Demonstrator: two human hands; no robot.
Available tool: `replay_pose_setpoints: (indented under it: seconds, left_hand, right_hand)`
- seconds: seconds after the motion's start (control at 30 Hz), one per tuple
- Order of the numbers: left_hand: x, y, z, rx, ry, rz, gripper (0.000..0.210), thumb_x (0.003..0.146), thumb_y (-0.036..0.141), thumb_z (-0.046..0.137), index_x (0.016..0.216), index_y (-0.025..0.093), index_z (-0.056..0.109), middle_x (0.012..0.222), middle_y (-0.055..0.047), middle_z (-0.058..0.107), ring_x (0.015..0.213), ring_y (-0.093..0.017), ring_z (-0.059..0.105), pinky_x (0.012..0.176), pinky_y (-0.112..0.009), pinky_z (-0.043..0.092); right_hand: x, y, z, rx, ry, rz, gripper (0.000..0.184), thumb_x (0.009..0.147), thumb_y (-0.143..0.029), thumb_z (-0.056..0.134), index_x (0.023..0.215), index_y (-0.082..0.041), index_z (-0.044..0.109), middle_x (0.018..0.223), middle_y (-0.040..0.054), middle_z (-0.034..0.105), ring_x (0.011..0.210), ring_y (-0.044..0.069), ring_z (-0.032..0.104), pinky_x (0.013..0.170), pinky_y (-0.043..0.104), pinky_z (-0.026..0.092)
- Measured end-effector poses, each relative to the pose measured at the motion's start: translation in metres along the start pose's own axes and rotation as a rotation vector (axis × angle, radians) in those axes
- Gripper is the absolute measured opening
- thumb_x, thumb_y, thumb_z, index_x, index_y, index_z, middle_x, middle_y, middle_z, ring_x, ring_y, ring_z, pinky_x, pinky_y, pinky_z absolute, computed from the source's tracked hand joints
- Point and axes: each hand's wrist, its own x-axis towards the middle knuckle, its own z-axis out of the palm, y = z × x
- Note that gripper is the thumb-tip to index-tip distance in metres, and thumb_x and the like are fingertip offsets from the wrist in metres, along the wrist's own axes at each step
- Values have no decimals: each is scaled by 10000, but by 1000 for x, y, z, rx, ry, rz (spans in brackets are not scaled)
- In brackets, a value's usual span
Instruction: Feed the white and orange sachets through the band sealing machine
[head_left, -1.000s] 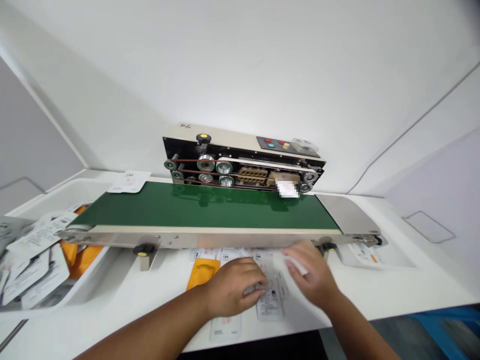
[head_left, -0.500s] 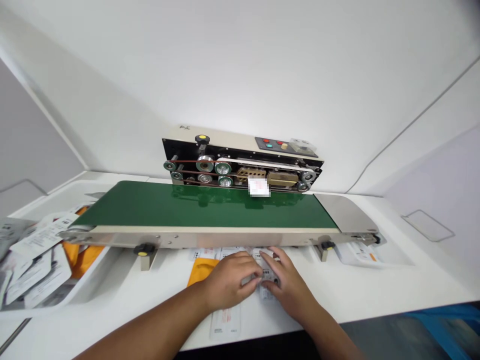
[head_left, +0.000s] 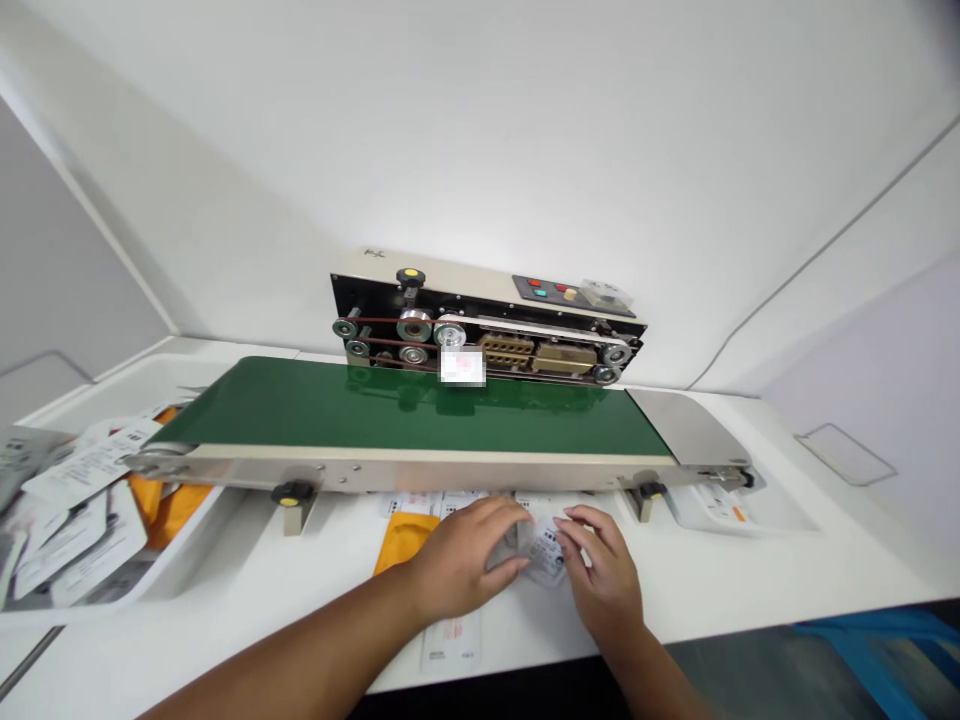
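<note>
In front of the conveyor, my left hand (head_left: 469,562) is curled, thumb toward fingers, around a small grey packet (head_left: 511,543). My right hand (head_left: 607,575) pinches the edge of a small clear printed bag (head_left: 547,552) with dark lettering. The bag and the packet lie close together between my hands; where one ends and the other starts is hard to make out. An orange packet (head_left: 405,541) lies beside my left wrist. Under my left forearm a flat clear bag with red print (head_left: 450,640) rests on the table.
A band sealer (head_left: 491,300) stands behind its green conveyor belt (head_left: 337,415), carrying a white packet with blurred print (head_left: 463,367). At left, a white bin (head_left: 180,535) holds several printed packets. Another white tray (head_left: 784,515) sits under the conveyor's right end. Several printed bags (head_left: 409,503) lie beneath the conveyor.
The white packet on the belt has travelled left along the sealer. My right hand has shifted right with the clear bag, and the grey packet now shows in my left hand.
</note>
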Motion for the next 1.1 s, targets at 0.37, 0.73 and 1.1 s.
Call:
replay_pose_setpoints:
  seconds: [0.37,0.73,1.1]
  left_hand:
    - [9,-2,-4,-298,138,-212,207,928,289,620,1106,227,705,1028,-40,718,923,-187,646,823,-278,506]
    - [10,-8,-1,-299,124,-154,203,926,276,620,1071,236,756,911,-42,713,842,-176,641,771,-280,498]
    - [14,-7,6,-882,111,-402,285,869,429,674,875,174,547,748,5,654,671,-140,633,613,-247,494]
  right_hand:
    - [6,-19,12,337,-96,305,355,943,-354,576,1257,-201,638,1009,104,671,845,204,662,664,288,582]
    - [15,-14,-6,478,-404,412,301,908,-400,623,1127,-195,643,751,3,595,657,142,608,595,232,513]
    - [7,-9,3,723,-256,486,466,877,-460,661,1257,-202,582,974,89,696,752,197,653,617,301,552]
